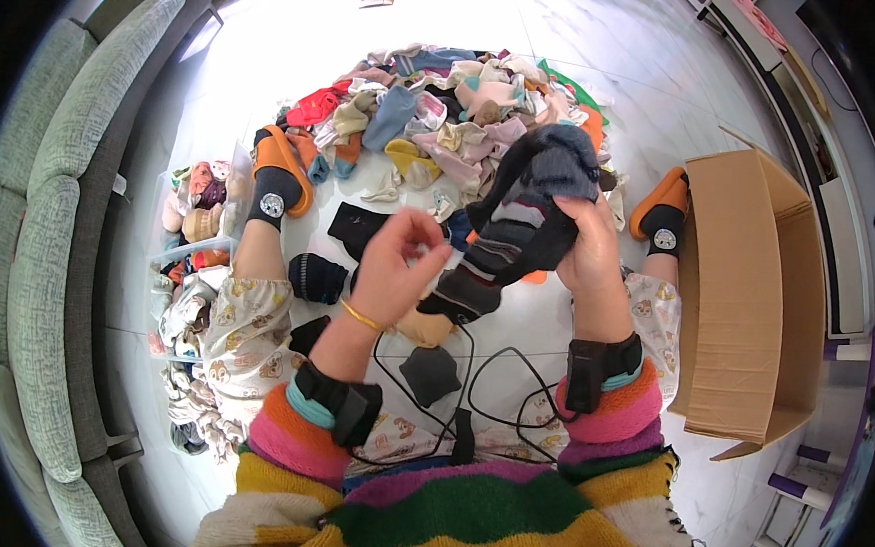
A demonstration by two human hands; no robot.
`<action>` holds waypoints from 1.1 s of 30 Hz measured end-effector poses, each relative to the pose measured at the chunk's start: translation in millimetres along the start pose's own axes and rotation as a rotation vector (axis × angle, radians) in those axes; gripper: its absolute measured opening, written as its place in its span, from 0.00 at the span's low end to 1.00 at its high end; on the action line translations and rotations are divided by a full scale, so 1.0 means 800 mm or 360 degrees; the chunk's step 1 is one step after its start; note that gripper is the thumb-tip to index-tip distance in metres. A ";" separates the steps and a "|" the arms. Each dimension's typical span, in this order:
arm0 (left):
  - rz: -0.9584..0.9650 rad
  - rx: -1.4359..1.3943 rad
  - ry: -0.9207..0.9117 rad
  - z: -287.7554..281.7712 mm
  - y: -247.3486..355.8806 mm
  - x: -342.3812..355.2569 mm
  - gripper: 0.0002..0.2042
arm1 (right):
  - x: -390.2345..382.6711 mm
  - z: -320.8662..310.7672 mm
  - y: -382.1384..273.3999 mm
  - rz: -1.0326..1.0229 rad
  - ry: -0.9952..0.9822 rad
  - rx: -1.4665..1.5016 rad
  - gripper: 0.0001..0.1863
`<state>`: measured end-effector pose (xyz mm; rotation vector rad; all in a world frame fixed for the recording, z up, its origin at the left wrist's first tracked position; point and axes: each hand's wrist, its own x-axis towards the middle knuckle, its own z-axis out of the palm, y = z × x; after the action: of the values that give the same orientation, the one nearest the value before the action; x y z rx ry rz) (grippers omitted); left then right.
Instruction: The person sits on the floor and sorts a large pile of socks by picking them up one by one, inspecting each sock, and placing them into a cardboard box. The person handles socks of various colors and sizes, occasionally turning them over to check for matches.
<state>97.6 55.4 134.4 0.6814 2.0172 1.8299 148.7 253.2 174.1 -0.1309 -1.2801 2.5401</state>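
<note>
My right hand grips a bundle of dark socks, black and grey, some with stripes, raised at the centre right. Just left of the bundle, my left hand has its fingers curled; what they hold, if anything, is too hidden to make out. Behind that hand, a black sock and a dark rolled sock lie on the white floor. A grey-black sock rests among black cables nearer my body. Farther forward spreads a big heap of mixed coloured socks between my feet in orange slippers.
Clear bins with folded socks stand by my left leg, beside a grey sofa. An open cardboard box is by my right leg. A white rack and low cabinet line the right side.
</note>
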 end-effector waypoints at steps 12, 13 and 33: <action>-0.0754 -0.2463 -0.0455 0.047 -0.047 -0.052 0.34 | -0.124 -0.005 0.041 0.0366 -0.1195 -0.0813 0.24; -0.0797 -0.2475 -0.0190 0.044 -0.052 -0.052 0.23 | -0.128 -0.010 0.042 0.0434 -0.1171 -0.0657 0.25; -0.0200 -0.1413 0.0121 0.008 -0.022 -0.037 0.28 | -0.038 -0.025 0.025 -0.0673 0.0593 -0.1670 0.17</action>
<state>123.7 43.2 113.8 0.2099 1.0342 2.3809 177.4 248.6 144.9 -0.4565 -2.0374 1.2250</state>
